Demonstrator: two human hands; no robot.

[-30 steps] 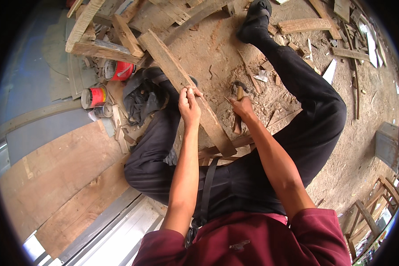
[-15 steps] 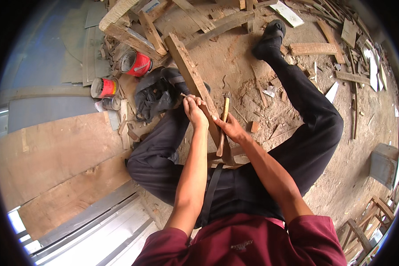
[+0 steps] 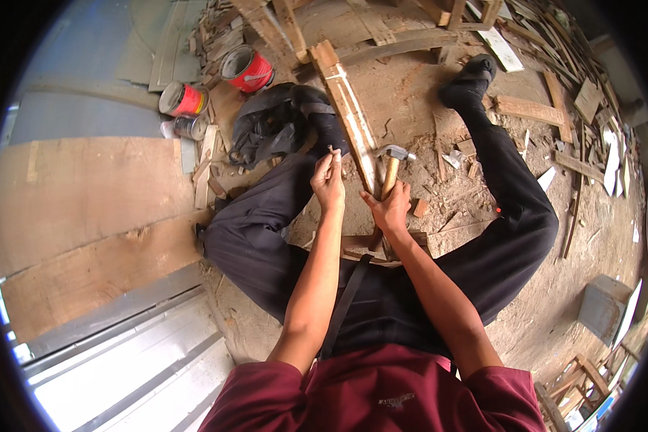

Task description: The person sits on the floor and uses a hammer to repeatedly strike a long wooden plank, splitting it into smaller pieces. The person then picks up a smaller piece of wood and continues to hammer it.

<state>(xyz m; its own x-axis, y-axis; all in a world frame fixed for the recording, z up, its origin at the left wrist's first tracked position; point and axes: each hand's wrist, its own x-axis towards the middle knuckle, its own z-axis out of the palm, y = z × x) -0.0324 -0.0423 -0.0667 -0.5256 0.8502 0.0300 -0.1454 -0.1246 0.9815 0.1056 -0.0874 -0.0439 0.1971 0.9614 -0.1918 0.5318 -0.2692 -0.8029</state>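
- Presently, your right hand (image 3: 391,207) wraps the hammer (image 3: 392,174); likely head-heavy, so grip its handle low.
- Your left hand (image 3: 329,185) pinches a thin piece (image 3: 330,149).
- The board (image 3: 351,111), likely stiff, extends beyond both grips.

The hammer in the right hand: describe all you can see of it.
The hammer has a yellowish, wooden-looking handle and a metallic-looking head, curved claw left, blunt face right. The right hand grips the handle partway, head end away from the person, near the lower end of the plank; whether hammer and plank touch is unclear.
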